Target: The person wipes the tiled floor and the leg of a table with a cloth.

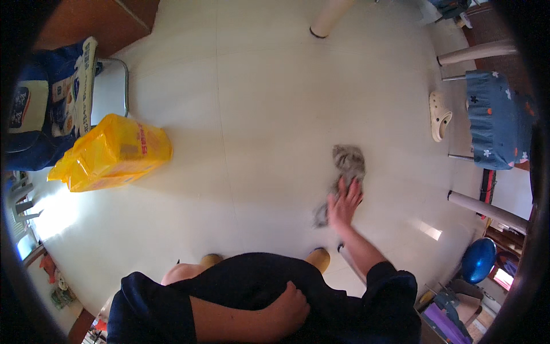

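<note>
A crumpled grey cloth (pixel 349 159) lies on the pale glossy floor (pixel 266 129), right of the middle of the head view. My right hand (pixel 345 202) presses down on it with fingers spread, and parts of the cloth stick out above and to the lower left of the hand. Its edges look slightly blurred. My left hand (pixel 288 311) is closed and rests against the front of my dark shirt, with the forearm across my body; no object shows in it. The toes of my yellow footwear (pixel 319 259) show below the shirt.
On the left, a yellow plastic-wrapped package (pixel 129 150) stands beside a metal-framed chair (pixel 127 86) bearing bags. To the right are a cream clog (pixel 438 116), a stool with a blue flowered cover (pixel 490 120), pale furniture legs (pixel 485 210) and a shiny blue ball-like object (pixel 478 260).
</note>
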A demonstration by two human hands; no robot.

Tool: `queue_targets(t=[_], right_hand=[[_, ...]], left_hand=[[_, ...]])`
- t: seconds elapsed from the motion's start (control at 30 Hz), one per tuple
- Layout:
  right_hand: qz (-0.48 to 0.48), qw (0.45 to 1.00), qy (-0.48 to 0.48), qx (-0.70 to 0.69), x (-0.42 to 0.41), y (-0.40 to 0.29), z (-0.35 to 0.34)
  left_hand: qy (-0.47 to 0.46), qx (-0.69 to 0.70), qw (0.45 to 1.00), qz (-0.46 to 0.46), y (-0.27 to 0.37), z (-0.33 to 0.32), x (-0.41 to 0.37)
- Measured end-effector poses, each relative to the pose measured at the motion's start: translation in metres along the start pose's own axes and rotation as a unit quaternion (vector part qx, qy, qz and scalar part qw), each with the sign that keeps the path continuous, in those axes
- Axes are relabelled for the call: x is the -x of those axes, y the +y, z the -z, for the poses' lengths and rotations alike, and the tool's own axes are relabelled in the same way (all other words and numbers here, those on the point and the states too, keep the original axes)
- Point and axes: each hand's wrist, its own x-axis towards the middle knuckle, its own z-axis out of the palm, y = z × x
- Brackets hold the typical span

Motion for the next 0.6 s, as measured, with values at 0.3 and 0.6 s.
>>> queue_targets(t=[0.3, 0.6], right_hand=[[-0.207, 0.977, 0.043, -0.024, -0.064, 0.042, -0.006], [0.110, 0.993, -0.033, -0.038, 0.015, -0.032, 0.001]], left_hand=[[-0.009, 0.011, 1.000, -0.014, 0.006, -0.002, 0.006], [-0.072, 0.075, 0.995, -0.009, 0.002, 0.028, 0.014]])
